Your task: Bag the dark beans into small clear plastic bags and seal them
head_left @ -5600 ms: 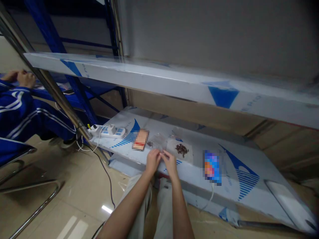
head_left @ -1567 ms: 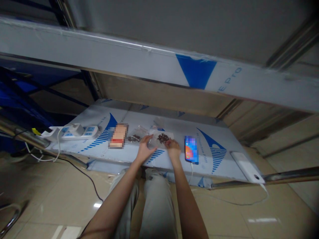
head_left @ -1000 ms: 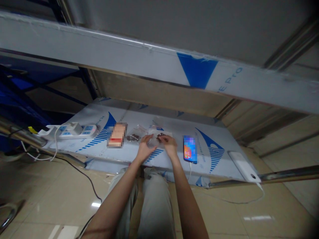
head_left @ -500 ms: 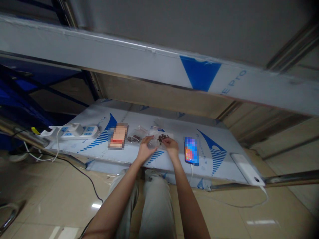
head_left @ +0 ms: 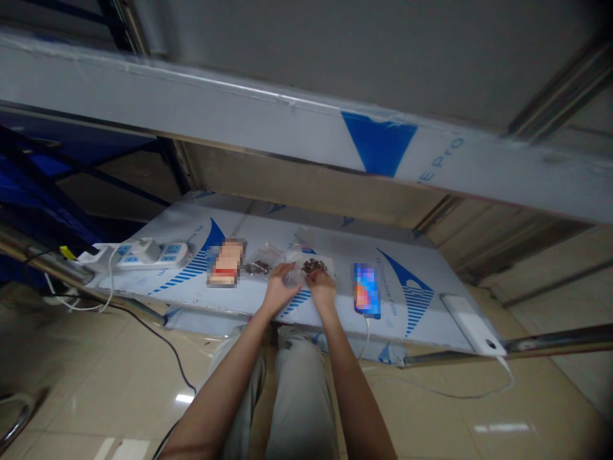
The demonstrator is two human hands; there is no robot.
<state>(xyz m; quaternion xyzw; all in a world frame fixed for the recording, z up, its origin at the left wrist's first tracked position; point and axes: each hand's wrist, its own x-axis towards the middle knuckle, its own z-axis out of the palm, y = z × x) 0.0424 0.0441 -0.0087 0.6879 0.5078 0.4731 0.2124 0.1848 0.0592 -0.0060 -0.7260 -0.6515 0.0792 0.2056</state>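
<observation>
My left hand [head_left: 278,292] pinches a small clear plastic packet [head_left: 293,276] just above the steel shelf [head_left: 335,246], and my right hand [head_left: 322,287] has its fingers bent close beside it, below dark brown pieces [head_left: 313,266] on a paper sheet [head_left: 297,258], but I cannot tell if this hand holds something.

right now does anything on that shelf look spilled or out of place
Loose dark brown bits lie in an open heap on a pale square sheet, just past the right hand, so they look spilled. A white corded power bank sits at the corner of the film-covered metal shelf, oddly near its edge.
</observation>
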